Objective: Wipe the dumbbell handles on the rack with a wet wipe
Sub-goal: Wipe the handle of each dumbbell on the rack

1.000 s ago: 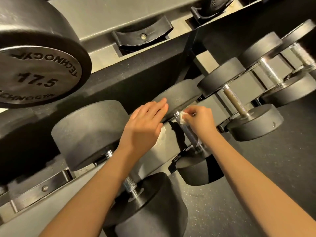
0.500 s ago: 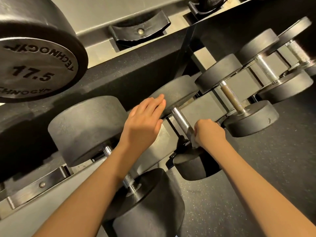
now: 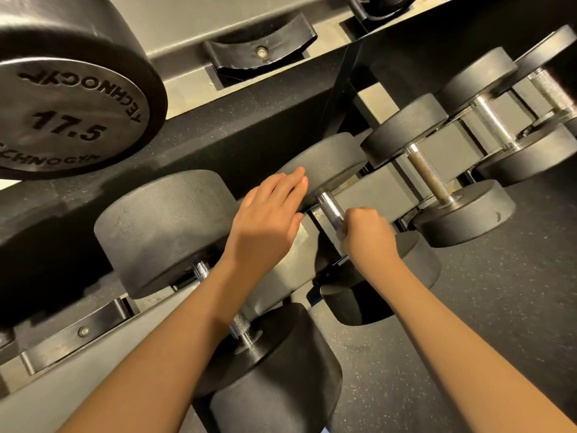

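The person's right hand (image 3: 368, 235) is clenching round the lower end of a knurled handle (image 3: 329, 207) on the rack's (image 3: 281, 120) lower tier. The wet wipe must be inside that fist, though I cannot actually see it. The left hand (image 3: 268, 220) is lying flat, fingers straight, on the rear head (image 3: 324, 164) of the same dumbbell, apparently steadying it. If that palm is lifting while the fist is twisting, the dumbbell could be rolling in its cradle and nipping fingers against the metal support just beside the handle. The rough knurling might also be shredding or bunching the wipe, and the bare stretch up by the rear head risks being skipped. As for what is sitting where, each lower cradle is carrying one dumbbell: a larger dumbbell (image 3: 162, 226) to the left and a smaller dumbbell (image 3: 429, 176) to the right. Up above, a 17.5 dumbbell (image 3: 71, 114) is resting near a bolted black saddle (image 3: 262, 54).
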Available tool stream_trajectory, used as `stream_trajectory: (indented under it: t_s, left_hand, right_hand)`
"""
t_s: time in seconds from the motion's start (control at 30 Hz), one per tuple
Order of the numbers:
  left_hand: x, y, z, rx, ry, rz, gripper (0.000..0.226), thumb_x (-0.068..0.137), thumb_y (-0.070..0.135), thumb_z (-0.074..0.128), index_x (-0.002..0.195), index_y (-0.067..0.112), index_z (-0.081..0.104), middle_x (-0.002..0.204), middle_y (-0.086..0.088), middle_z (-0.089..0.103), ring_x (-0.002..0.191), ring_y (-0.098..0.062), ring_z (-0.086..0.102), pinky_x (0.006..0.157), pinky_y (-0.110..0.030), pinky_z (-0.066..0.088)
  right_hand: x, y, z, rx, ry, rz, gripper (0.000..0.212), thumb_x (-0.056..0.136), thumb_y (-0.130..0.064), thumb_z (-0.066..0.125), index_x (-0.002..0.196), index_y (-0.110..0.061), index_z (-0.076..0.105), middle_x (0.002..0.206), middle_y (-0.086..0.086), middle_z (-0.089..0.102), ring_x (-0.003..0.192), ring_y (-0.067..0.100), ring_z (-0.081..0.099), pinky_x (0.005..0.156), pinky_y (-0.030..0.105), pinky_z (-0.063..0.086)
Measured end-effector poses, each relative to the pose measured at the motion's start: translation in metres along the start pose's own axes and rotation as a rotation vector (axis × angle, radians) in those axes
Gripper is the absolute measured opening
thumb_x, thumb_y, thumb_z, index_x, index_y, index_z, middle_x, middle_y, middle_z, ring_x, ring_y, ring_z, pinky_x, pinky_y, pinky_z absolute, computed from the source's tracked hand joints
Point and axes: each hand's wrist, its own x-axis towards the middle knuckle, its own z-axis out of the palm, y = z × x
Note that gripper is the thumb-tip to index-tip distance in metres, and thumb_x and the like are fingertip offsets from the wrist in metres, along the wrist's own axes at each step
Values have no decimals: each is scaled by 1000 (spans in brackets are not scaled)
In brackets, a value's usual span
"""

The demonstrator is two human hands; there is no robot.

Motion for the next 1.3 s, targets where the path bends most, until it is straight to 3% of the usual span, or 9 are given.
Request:
stream_trajectory:
  t_s: [0.1, 0.3, 0.47, 0.63, 0.7, 0.8, 0.97, 1.13, 1.3]
  left_hand:
    - [-1, 0, 1, -6, -21, -14, 42, 97, 18, 48, 135, 2, 52, 140, -11, 52, 124, -27, 53, 93, -38, 51]
    - [-1, -2, 1, -67, -75, -34, 45, 96, 19, 48, 138, 2, 48, 142, -12, 48, 126, -28, 50, 93, -41, 50]
    - [0, -2, 1, -88, -92, -40, 46, 96, 20, 45, 138, 3, 47, 143, -11, 48, 127, -27, 49, 94, -39, 50]
    - [-1, -4, 4, -90, -115, -57, 47, 97, 25, 40, 140, 6, 45, 144, -9, 46, 128, -25, 47, 98, -35, 46]
    - [0, -3, 5, -94, -121, -67, 48, 96, 25, 40, 140, 7, 45, 144, -9, 46, 128, -25, 47, 97, -36, 46]
    - [0, -2, 5, -113, -121, -84, 49, 94, 24, 42, 140, 6, 45, 144, -9, 47, 128, -26, 46, 98, -38, 46]
    - [0, 0, 6, -118, -144, -106, 51, 94, 26, 41, 141, 6, 43, 144, -9, 46, 128, -28, 46, 99, -41, 45]
    - [0, 1, 3, -113, -155, -104, 49, 96, 25, 41, 141, 6, 43, 145, -10, 46, 130, -28, 45, 100, -42, 47]
    - [-1, 3, 2, -90, -106, -73, 46, 97, 19, 47, 140, 2, 46, 143, -13, 48, 128, -28, 48, 95, -42, 50]
  right_hand:
    - [-4, -2, 6, 26, 69, 29, 15, 93, -8, 54, 103, -1, 63, 90, 8, 49, 72, 21, 45, 61, 29, 36]
    - [13, -27, 9, 272, 257, -104, 7, 85, 2, 60, 90, 3, 64, 92, 19, 59, 79, 32, 58, 65, 30, 38]
    - [9, -17, 5, 319, 217, -40, 10, 87, 3, 55, 89, 3, 65, 93, 15, 58, 82, 24, 55, 70, 28, 42]
    - [12, -10, 10, 407, 288, 7, 9, 88, 0, 56, 80, -1, 62, 83, 12, 58, 71, 15, 48, 57, 16, 32]
    - [26, -20, 8, 524, 320, 53, 11, 88, -3, 56, 79, -4, 63, 80, 11, 60, 68, 14, 50, 56, 16, 38]
    - [34, -19, 0, 639, 233, 146, 13, 88, -4, 57, 85, -7, 69, 79, 6, 62, 67, 11, 51, 52, 8, 38]
    - [13, 9, -11, 318, 16, 114, 8, 89, -10, 63, 84, -11, 69, 82, 4, 58, 74, 16, 52, 64, 25, 38]
    - [27, -2, -18, 479, 41, 104, 15, 91, -5, 58, 99, -8, 70, 94, 7, 64, 90, 22, 60, 82, 33, 51]
    - [6, 20, -24, 78, -224, 123, 16, 75, -2, 67, 86, -13, 67, 87, 7, 63, 80, 24, 60, 63, 31, 47]
